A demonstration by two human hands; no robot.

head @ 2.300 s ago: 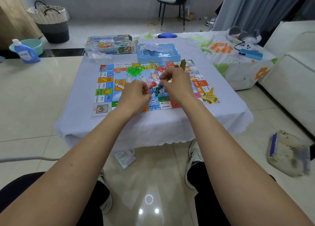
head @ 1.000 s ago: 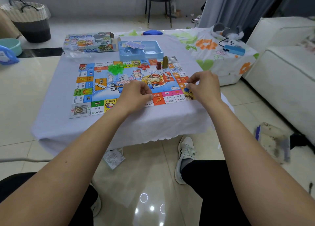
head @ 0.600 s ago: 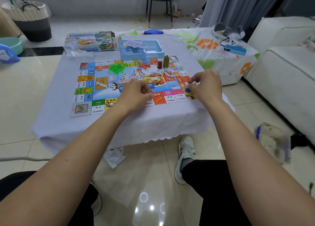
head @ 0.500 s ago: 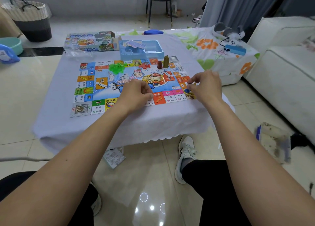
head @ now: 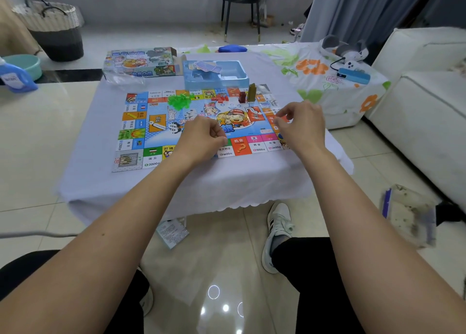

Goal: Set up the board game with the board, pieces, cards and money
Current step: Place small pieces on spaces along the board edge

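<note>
The colourful game board (head: 161, 129) lies flat on the white-clothed table (head: 176, 187). A heap of green houses (head: 179, 101), some red houses (head: 220, 98), a dark red block (head: 242, 97) and an olive tower (head: 251, 92) stand near its far edge. My left hand (head: 201, 139) rests on the board's near edge, fingers curled tight as if round small pawns that stay hidden. My right hand (head: 300, 124) hovers over the board's right edge with finger and thumb apart, holding nothing. A blue pawn (head: 281, 137) peeks out beside it at the near right corner.
Behind the board stand a blue box tray (head: 239, 77) with cards (head: 208, 67) in it and the printed box lid (head: 141, 62). To the right are a flowered cloth (head: 315, 81) with a blue device (head: 353, 76) and a white sofa (head: 423, 94). A leaflet (head: 172, 231) lies on the floor.
My right hand carried a blue pawn from the board's middle to the near right corner, let go, and now lifts slightly with fingers spread. My left hand stays curled in place.
</note>
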